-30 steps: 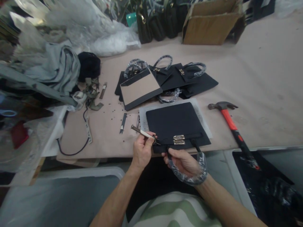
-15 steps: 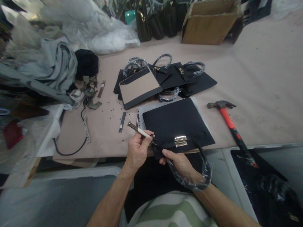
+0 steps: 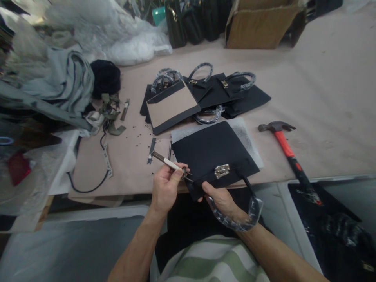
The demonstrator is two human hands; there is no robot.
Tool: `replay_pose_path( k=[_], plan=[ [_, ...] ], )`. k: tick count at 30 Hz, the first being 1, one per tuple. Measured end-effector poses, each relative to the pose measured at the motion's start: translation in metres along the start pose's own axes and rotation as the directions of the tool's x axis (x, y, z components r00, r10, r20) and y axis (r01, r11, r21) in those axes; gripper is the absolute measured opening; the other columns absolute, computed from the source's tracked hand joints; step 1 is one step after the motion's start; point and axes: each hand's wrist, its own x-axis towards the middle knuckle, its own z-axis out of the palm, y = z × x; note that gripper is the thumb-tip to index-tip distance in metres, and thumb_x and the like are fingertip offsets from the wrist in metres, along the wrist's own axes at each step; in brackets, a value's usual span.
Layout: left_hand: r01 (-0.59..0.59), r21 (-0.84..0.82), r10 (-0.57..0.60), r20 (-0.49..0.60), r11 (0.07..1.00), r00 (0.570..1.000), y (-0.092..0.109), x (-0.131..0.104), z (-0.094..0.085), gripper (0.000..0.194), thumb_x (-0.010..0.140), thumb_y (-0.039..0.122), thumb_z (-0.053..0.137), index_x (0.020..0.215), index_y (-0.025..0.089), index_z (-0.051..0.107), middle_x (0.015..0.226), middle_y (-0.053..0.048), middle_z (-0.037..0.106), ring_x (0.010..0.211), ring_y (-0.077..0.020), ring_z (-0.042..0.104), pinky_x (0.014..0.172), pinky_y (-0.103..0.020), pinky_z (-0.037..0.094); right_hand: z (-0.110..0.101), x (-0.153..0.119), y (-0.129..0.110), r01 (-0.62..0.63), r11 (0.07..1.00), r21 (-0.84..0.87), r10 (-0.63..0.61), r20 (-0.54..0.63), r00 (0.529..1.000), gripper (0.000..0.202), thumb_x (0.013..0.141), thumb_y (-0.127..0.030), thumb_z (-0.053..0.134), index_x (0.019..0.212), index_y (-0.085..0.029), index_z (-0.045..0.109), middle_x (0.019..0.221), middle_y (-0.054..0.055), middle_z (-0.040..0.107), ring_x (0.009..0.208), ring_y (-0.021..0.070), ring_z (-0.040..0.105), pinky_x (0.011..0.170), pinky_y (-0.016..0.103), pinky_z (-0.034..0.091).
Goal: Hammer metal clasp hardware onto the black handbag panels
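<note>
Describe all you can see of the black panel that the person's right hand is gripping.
The black panel is flat, roughly four-sided and looks like smooth leather. A shiny metal clasp sits toward its near edge, where a dark curved handle, wrapped in clear plastic, extends outward. It lies askew, partly over a white sheet, its near corner past the table's edge. The right hand grips the near edge, thumb on top; the left hand holds a tool close to the left corner.

There are two hands [image 3: 165, 186] (one left, one right), one hammer [image 3: 283, 143], one white-handled tool [image 3: 171, 163] and one carton [image 3: 252, 31].
</note>
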Motion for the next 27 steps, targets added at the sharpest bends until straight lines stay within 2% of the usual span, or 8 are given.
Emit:
replay_pose_path(
  k=[4,7,10,15,23,27],
  plan=[
    [-0.064,-0.081,0.065,0.010,0.995,0.998,-0.003,-0.003,0.001,0.019,0.092,0.034,0.071,0.101,0.018,0.069,0.105,-0.008,0.074,0.092,-0.0193,0.074,0.084,-0.030,0.061,-0.005,0.001,0.000,-0.045,0.997,-0.066,0.042,-0.055,0.998,0.064,0.067,-0.080,0.070,0.053,-0.018,0.069,0.064,0.008,0.068,0.067,0.0203,0.061,0.077,0.037,0.048],
    [-0.094,-0.072,0.096,0.020,0.993,0.995,-0.004,-0.005,0.001,0.017,0.092,0.033,0.071,0.100,0.018,0.070,0.106,-0.008,0.074,0.093,-0.0196,0.074,0.085,-0.030,0.061,-0.007,0.002,-0.001,-0.062,0.991,-0.117,0.056,-0.048,0.997,0.067,0.067,-0.083,0.068,0.053,-0.017,0.071,0.070,0.010,0.072,0.073,0.0214,0.063,0.082,0.037,0.046],
    [-0.101,-0.057,0.102,0.019,0.993,0.995,-0.005,-0.007,0.003,0.017,0.092,0.033,0.071,0.100,0.017,0.070,0.106,-0.009,0.074,0.093,-0.0202,0.074,0.084,-0.030,0.061,-0.008,0.000,-0.006,-0.095,0.977,-0.193,0.086,-0.055,0.995,0.066,0.067,-0.082,0.067,0.054,-0.018,0.074,0.065,0.009,0.070,0.070,0.0209,0.062,0.079,0.035,0.045],
    [-0.122,0.026,0.122,0.017,0.992,0.992,0.000,-0.011,0.005,0.017,0.093,0.033,0.069,0.100,0.017,0.070,0.105,-0.009,0.074,0.091,-0.0197,0.075,0.081,-0.028,0.061,-0.007,-0.002,-0.012,-0.155,0.948,-0.280,0.135,-0.088,0.987,0.068,0.064,-0.085,0.065,0.053,-0.019,0.074,0.057,0.008,0.066,0.062,0.0201,0.058,0.070,0.035,0.044],
    [-0.128,0.142,0.127,0.020,0.982,0.992,-0.001,-0.012,0.004,0.019,0.096,0.033,0.064,0.104,0.016,0.069,0.106,-0.009,0.073,0.095,-0.0209,0.073,0.088,-0.031,0.057,-0.007,0.001,-0.009,-0.139,0.945,-0.295,0.121,-0.076,0.990,0.073,0.063,-0.090,0.061,0.055,-0.019,0.074,0.059,0.008,0.067,0.063,0.0199,0.059,0.069,0.034,0.044],
    [-0.176,0.225,0.168,0.054,0.958,0.984,0.001,-0.012,0.005,0.017,0.097,0.031,0.061,0.104,0.017,0.068,0.105,-0.009,0.072,0.095,-0.0209,0.071,0.088,-0.032,0.056,-0.005,0.000,-0.009,-0.148,0.948,-0.282,0.131,-0.080,0.988,0.071,0.063,-0.088,0.063,0.055,-0.018,0.073,0.058,0.007,0.065,0.063,0.0192,0.058,0.069,0.033,0.045]
  ],
)
